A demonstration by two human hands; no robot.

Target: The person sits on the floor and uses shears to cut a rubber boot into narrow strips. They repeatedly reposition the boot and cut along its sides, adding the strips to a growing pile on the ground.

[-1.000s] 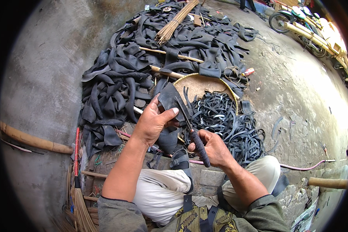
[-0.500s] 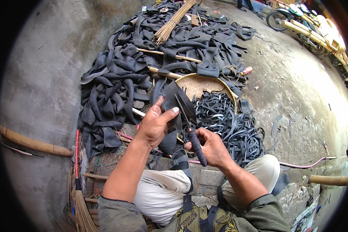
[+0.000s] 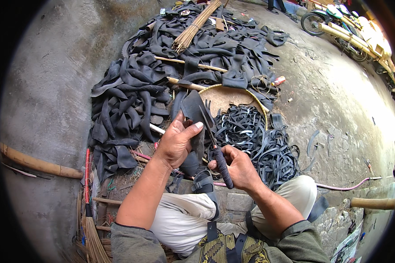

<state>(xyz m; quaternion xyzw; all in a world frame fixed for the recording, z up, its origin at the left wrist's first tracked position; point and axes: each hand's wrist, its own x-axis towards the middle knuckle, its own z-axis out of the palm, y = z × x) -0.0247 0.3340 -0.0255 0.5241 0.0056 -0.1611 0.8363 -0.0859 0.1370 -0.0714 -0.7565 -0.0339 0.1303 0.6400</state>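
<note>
Bamboo pole [image 3: 35, 163] and a broom [image 3: 91, 228] lie far left on the concrete. Next over, a big heap of black rubber inner tubes [image 3: 131, 101]. Left hand [image 3: 176, 143] grips a flat rubber piece [image 3: 193, 115], thumb pressed on it — probably to keep it taut for cutting. Right hand [image 3: 237, 165] is clenched round a wrapped knife handle [image 3: 222, 166], blade up against the rubber's edge. Cut strips [image 3: 254, 140] pile w/ a woven basket [image 3: 232, 97] — likely sorted stock. Motorbike [image 3: 338, 22] top right.
</note>
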